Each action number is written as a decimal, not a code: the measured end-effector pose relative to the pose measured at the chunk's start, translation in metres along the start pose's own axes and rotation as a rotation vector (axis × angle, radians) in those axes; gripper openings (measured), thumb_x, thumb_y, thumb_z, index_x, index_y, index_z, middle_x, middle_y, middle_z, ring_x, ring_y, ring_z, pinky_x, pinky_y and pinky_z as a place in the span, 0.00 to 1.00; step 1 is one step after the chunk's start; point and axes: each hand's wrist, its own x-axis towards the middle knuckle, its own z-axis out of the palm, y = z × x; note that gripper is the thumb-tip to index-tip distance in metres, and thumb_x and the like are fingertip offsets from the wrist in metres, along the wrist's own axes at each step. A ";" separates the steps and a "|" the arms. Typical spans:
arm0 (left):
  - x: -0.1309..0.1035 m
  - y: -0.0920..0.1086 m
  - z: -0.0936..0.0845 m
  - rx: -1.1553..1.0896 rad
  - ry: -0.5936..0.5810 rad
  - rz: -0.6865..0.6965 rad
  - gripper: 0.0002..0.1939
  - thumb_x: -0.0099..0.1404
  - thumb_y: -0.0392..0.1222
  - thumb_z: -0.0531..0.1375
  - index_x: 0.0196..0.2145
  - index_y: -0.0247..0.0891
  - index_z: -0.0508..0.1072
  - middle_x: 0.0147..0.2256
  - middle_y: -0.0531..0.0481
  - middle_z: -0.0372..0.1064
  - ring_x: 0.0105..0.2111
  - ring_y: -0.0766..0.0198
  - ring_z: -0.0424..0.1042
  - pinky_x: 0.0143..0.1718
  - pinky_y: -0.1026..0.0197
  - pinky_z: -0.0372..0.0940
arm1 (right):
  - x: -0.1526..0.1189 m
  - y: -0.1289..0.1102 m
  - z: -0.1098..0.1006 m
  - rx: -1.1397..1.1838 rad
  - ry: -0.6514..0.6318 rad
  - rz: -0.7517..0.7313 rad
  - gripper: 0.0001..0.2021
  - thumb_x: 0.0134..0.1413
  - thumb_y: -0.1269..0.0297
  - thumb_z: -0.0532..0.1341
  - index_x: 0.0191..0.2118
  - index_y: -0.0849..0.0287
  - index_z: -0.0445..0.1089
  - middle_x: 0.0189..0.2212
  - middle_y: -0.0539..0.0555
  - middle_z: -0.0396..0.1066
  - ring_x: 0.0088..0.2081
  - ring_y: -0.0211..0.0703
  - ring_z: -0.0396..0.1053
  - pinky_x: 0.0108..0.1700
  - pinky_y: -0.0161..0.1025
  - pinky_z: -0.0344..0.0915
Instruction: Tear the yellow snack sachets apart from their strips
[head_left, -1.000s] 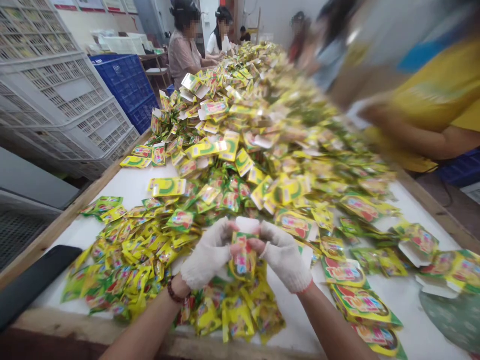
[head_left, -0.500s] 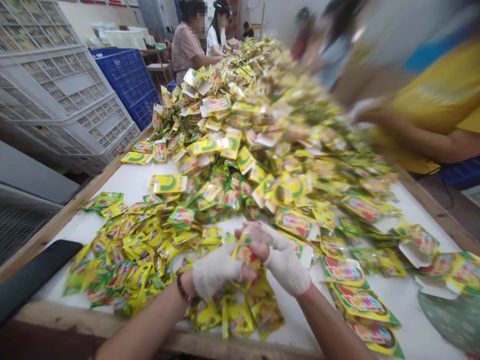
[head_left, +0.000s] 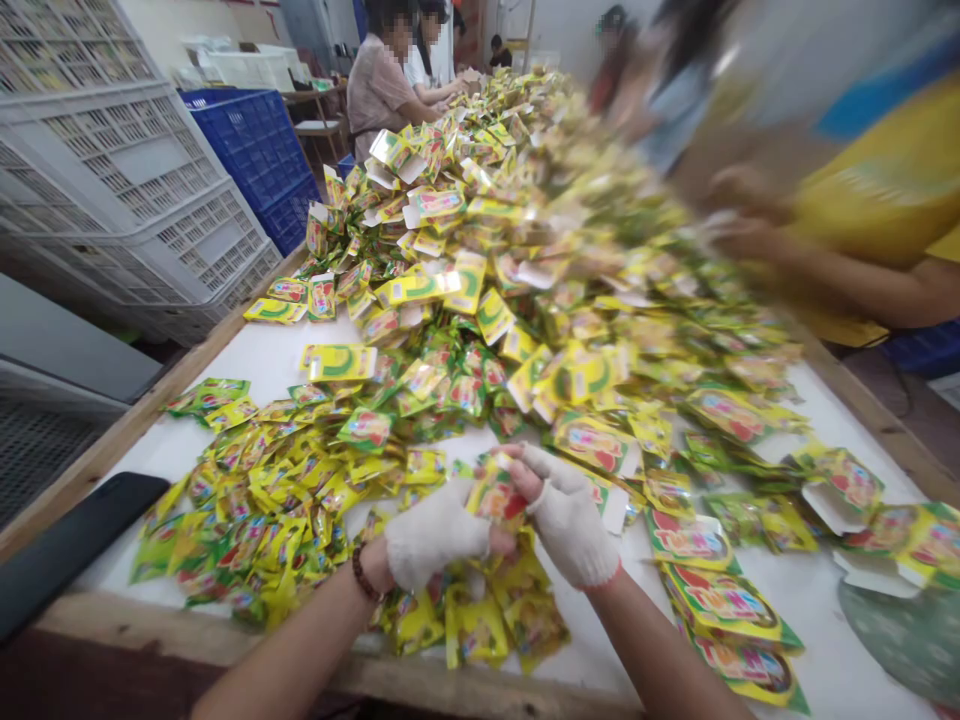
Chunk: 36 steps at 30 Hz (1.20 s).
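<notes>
Both my hands wear white fingerless gloves and meet at the near middle of the table. My left hand (head_left: 439, 532) is closed around the lower side of a small yellow and red packet (head_left: 499, 495). My right hand (head_left: 568, 515) grips the same packet from the other side, its thumb on the printed face. Fingers partly cover the packet. Below my hands lie several yellow sachets (head_left: 476, 625), and a heap of similar sachets (head_left: 292, 490) spreads to the left. To the right, flat printed boxes (head_left: 724, 600) overlap in a column.
A large pile of yellow boxes and sachets (head_left: 487, 260) runs down the wood-edged table (head_left: 127, 440). A dark phone-like object (head_left: 82, 550) lies at the left edge. White crates (head_left: 142, 160) and blue crates (head_left: 255, 150) stand left. A person in yellow (head_left: 862, 220) works at right; others sit farther back.
My right fingers have shifted slightly on the packet, and more of its printed face shows. The hands stay in nearly the same place. The person in yellow has moved their hands.
</notes>
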 end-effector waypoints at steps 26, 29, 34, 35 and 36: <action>-0.009 0.027 -0.030 0.451 0.442 0.211 0.16 0.61 0.52 0.57 0.36 0.36 0.73 0.30 0.49 0.73 0.29 0.61 0.70 0.31 0.61 0.65 | -0.016 -0.054 -0.072 -0.609 -0.067 -0.104 0.10 0.53 0.58 0.60 0.30 0.56 0.76 0.26 0.52 0.72 0.31 0.46 0.68 0.32 0.39 0.64; -0.005 0.019 -0.041 0.923 0.558 0.290 0.09 0.61 0.42 0.56 0.35 0.38 0.74 0.34 0.46 0.73 0.38 0.56 0.72 0.42 0.56 0.65 | -0.017 -0.052 -0.073 -0.798 -0.056 -0.130 0.11 0.57 0.59 0.58 0.28 0.56 0.73 0.26 0.51 0.71 0.31 0.45 0.67 0.33 0.38 0.62; 0.002 0.006 -0.030 1.260 0.469 0.155 0.13 0.59 0.38 0.57 0.43 0.40 0.71 0.46 0.42 0.70 0.47 0.53 0.70 0.49 0.52 0.64 | 0.011 -0.029 -0.015 -1.030 -0.131 -0.116 0.09 0.57 0.68 0.53 0.36 0.58 0.71 0.35 0.54 0.72 0.37 0.44 0.70 0.40 0.37 0.63; 0.002 0.003 -0.027 1.277 0.448 0.131 0.15 0.58 0.37 0.58 0.44 0.40 0.70 0.48 0.42 0.69 0.48 0.52 0.70 0.51 0.52 0.63 | 0.017 -0.027 -0.003 -1.142 -0.083 -0.082 0.10 0.57 0.68 0.54 0.40 0.58 0.71 0.38 0.56 0.72 0.38 0.45 0.71 0.39 0.38 0.63; 0.003 0.001 -0.025 1.282 0.429 0.118 0.17 0.57 0.37 0.59 0.46 0.40 0.69 0.50 0.41 0.68 0.50 0.52 0.68 0.52 0.52 0.62 | 0.023 -0.026 0.006 -1.256 -0.037 -0.040 0.12 0.57 0.66 0.54 0.45 0.57 0.69 0.41 0.57 0.71 0.38 0.47 0.71 0.38 0.39 0.64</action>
